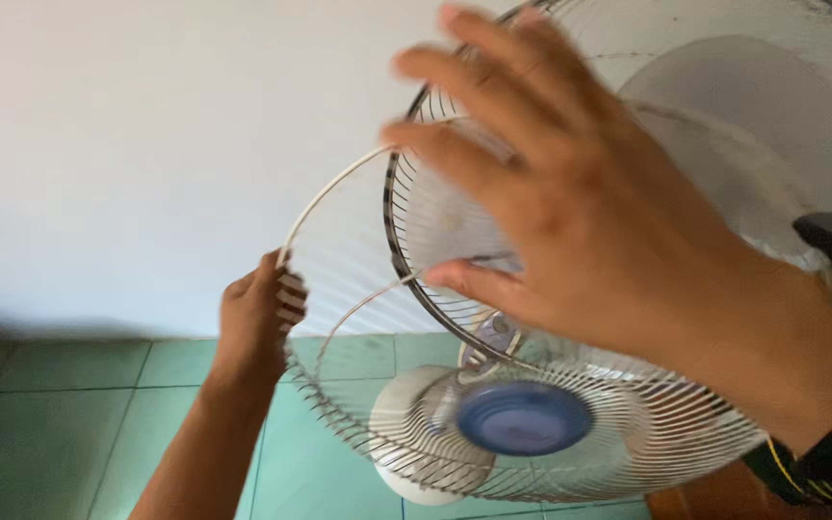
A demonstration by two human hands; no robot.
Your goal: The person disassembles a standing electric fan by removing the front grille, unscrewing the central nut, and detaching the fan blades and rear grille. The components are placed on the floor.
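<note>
Fingers of the left hand [260,313] are curled tight around the rim of the front fan grille [532,424], pinching its outer ring at the far left edge, while the right hand [589,221] is spread open, fingers splayed and blurred, passing across the rear grille [406,207] without closing on anything that I can make out. The front grille hangs tilted forward and down from the fan, its blue centre cap [524,417] facing up toward the camera, with the pale blades [455,217] showing behind the wires.

As a thing to handle, the grille looks light but springy: thin wire ribs that would flex or bend if squeezed mid-span, so the stiff outer ring is the sound place to hold, one hand on each side to keep it from twisting. The wires seem smooth and could slip in a loose grip. Below lies a green tiled floor [60,385], and a white wall [127,135] stands behind.
</note>
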